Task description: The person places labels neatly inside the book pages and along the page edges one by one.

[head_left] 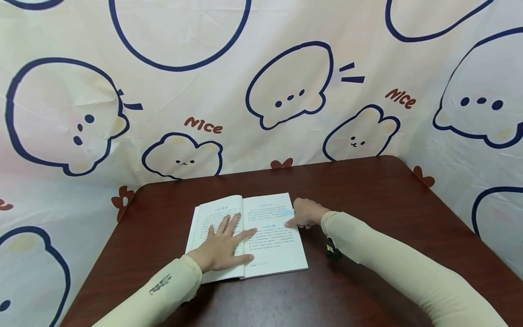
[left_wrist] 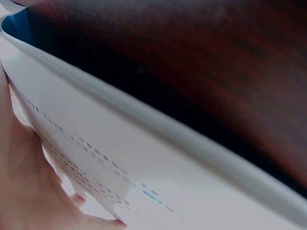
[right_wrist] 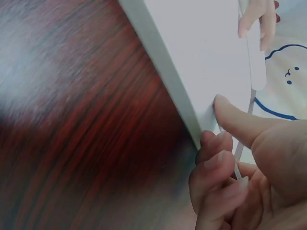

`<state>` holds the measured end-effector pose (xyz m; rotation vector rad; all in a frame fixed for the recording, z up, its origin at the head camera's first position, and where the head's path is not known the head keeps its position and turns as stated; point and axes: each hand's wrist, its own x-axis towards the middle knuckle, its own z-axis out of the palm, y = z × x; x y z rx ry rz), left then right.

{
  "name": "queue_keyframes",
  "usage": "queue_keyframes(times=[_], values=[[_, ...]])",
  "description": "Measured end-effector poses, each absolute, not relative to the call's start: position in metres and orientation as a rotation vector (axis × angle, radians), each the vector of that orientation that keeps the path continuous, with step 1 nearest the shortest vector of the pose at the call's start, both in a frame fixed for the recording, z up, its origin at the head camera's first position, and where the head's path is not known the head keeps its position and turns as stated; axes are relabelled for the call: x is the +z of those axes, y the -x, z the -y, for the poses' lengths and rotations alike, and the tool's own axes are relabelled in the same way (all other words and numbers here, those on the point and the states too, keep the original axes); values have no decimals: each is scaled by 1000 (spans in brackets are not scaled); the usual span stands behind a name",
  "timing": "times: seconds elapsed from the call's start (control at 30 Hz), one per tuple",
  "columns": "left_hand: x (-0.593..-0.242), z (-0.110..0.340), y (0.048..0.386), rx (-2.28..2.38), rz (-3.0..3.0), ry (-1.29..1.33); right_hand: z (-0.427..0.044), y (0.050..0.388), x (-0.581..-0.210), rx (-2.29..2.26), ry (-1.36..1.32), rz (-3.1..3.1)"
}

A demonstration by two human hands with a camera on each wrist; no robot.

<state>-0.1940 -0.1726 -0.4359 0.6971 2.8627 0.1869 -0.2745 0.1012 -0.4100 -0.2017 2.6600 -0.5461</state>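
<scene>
An open book point(head_left: 273, 261) lies on the brown table, printed text on both pages. My left hand point(head_left: 222, 245) rests flat with spread fingers across the left page and the centre fold; in the left wrist view, the hand point(left_wrist: 29, 177) shows beside the printed page point(left_wrist: 96, 115). At the right page's outer edge, my right hand point(head_left: 308, 212) has curled fingers and its thumb on the paper. A light-blue sticky tab point(head_left: 287, 212) lies on that page and runs to the fingers. In the right wrist view, a thin strip point(right_wrist: 238, 171) shows between the right hand's fingers point(right_wrist: 216, 165).
The dark brown table point(head_left: 163, 218) extends around the book on all sides. A pale cartoon-printed cloth point(head_left: 233, 100) hangs behind and beside it. Something small and dark point(head_left: 333, 249) shows under the right sleeve's cuff.
</scene>
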Motion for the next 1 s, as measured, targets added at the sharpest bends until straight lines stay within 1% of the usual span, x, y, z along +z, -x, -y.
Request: queue_keyframes(times=[0.2,0.63,0.83,1.0], values=[[-436,174,192,200,-2866,-706,-103,275,-414,-538,201,-2660],[-438,174,192,208,-2862,-696,-114,276,-396,-618,331,-2467],[-440,174,192,226,-2869,-704,-119,278,-393,-627,340,-2403],[-440,174,193,209,-2866,-699,-114,278,-398,-590,292,-2455]])
